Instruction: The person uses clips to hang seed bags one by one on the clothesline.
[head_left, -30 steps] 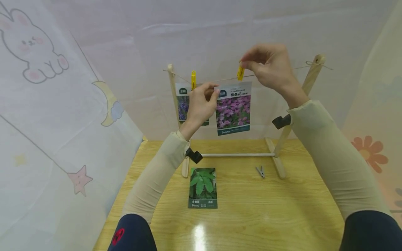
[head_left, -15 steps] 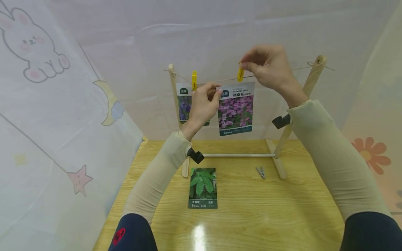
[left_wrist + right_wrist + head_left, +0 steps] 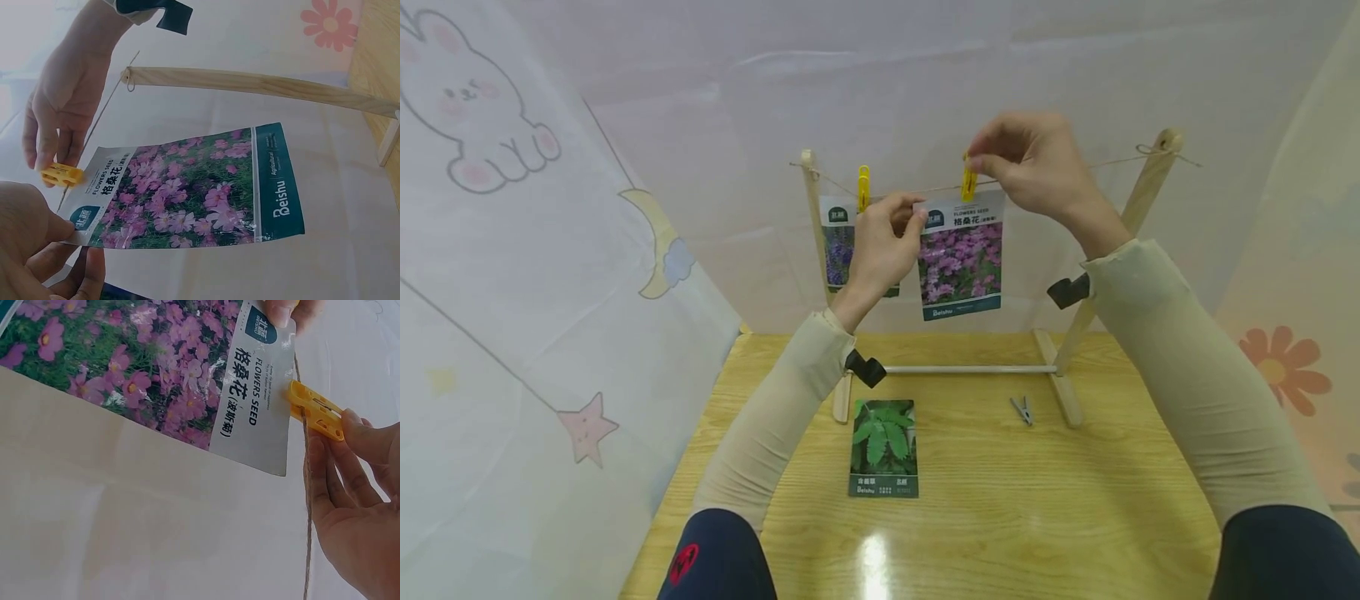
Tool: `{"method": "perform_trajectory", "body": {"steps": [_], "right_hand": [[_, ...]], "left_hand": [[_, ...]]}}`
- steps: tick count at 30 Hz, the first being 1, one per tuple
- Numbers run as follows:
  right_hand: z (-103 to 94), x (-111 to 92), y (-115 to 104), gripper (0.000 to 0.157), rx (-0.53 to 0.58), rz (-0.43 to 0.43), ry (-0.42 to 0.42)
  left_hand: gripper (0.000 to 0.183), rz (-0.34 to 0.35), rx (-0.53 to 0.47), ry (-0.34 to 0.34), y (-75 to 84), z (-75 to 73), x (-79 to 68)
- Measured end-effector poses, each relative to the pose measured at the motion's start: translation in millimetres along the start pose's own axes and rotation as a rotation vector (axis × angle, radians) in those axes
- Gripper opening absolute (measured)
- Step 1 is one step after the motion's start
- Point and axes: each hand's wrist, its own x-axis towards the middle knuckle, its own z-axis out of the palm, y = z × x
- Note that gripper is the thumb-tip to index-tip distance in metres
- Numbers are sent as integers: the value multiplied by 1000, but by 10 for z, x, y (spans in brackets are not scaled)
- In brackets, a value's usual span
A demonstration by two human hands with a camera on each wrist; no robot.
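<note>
My left hand [image 3: 883, 246] pinches the top left corner of a seed packet [image 3: 961, 262] with pink flowers, holding it upright against the twine. Between thumb and fingers my right hand [image 3: 1037, 171] pinches a yellow clothespin [image 3: 969, 178]. In the right wrist view the clothespin [image 3: 315, 411] sits over the twine [image 3: 307, 506], its tip at the packet's top edge. Left of it, a second packet [image 3: 838, 250] with purple flowers hangs on the line from another yellow clothespin [image 3: 863, 188], partly hidden by my left hand.
A wooden stand with a right post [image 3: 1150, 179] and left post [image 3: 814, 217] carries the twine. On the table [image 3: 1000, 517] lie a green-leaf seed packet [image 3: 883, 450] and a grey clothespin [image 3: 1022, 410]. A white rod [image 3: 970, 369] joins the stand's feet.
The right hand has lowered the yellow clothespin slightly, so its tip now overlaps the packet's top edge. The left hand and its packet have shifted only a little.
</note>
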Motion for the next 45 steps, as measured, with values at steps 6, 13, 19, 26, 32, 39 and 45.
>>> {"method": "perform_trajectory", "body": {"steps": [6,13,19,26,32,39,45], "right_hand": [[8,-5,5,13,-1,3,-24],[35,-14,17,12,-1,-13,-45],[50,-17,28,11,11,-24,-45],[75,-35,31,11,17,-8,-77],[95,-33,39,10,33,-17,-95],[83,-46,15,20,-40,20,-122],[76,-58,21,29,-70,46,-146]], "left_hand": [[27,0,-4,0,18,-5,-1],[26,0,-8,-3,20,8,-18],[27,19,0,-9,-14,14,-18],[26,8,-11,-10,-17,-8,-22],[26,3,-2,-1,-3,-40,-24],[26,8,-1,-3,-13,-46,-11],[26,23,13,-2,-27,-50,-9]]}}
